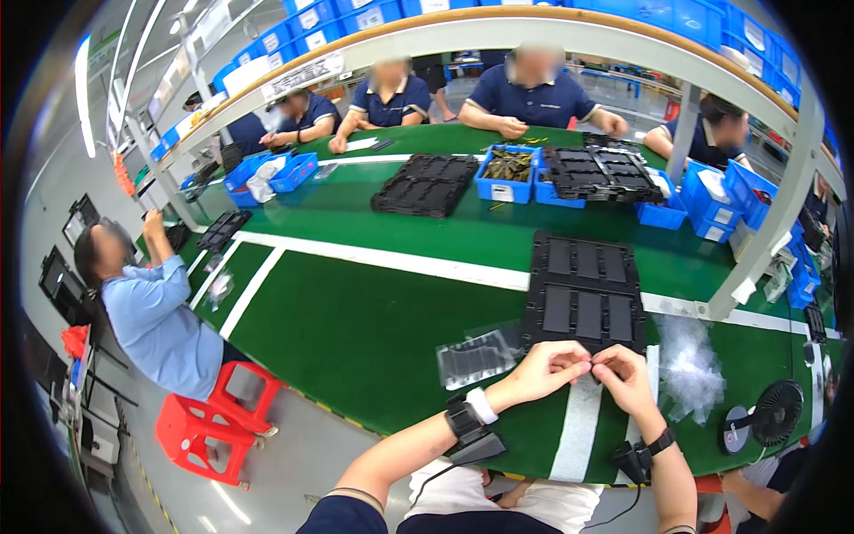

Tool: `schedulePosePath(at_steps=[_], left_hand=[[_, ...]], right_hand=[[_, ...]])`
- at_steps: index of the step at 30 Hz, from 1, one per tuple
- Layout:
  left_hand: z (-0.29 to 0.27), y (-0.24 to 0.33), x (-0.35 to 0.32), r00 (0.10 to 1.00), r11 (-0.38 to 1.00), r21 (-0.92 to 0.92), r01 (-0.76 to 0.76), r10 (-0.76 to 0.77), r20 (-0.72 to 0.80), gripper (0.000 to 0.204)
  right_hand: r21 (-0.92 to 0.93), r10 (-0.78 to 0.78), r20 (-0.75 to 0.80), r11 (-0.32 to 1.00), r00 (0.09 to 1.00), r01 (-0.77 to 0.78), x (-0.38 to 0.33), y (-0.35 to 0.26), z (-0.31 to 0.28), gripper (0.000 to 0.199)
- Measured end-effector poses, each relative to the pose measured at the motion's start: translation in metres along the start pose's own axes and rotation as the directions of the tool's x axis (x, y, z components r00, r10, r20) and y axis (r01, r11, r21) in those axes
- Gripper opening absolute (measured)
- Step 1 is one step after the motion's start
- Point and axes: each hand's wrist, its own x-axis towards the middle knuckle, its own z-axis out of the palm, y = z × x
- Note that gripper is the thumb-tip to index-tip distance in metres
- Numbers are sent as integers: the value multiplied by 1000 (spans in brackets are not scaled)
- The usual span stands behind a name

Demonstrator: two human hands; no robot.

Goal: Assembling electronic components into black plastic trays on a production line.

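Observation:
My left hand (553, 368) and my right hand (626, 377) meet at the near edge of a black tray. The fingers of both are pinched together, and whatever they hold is too small to make out. Just beyond them the black tray (587, 292) lies flat, with dark rectangular pieces in its compartments. Left of my left hand are clear plastic sheets (480, 358) with dark strips. To the right of my right hand spreads a loose pile of clear film pieces (690, 369).
A small black fan (776, 414) stands at the right. Farther back are stacked black trays (424, 184), a blue bin (508, 174) of brownish pieces, and a white shelf post (772, 227). Several people sit around the green table (356, 316); red stools (206, 436) stand at left.

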Motion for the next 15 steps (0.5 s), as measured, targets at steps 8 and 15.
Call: schedulePosePath(at_steps=[8, 15], left_hand=[[1, -10, 5, 996, 991, 120, 64, -71, 57, 13], [6, 4, -2, 993, 836, 537, -112, 107, 40, 15]], right_hand=[[-325, -217, -510, 944, 832, 47, 6, 7, -96, 4], [-733, -298, -494, 648, 817, -207, 4, 14, -114, 17]])
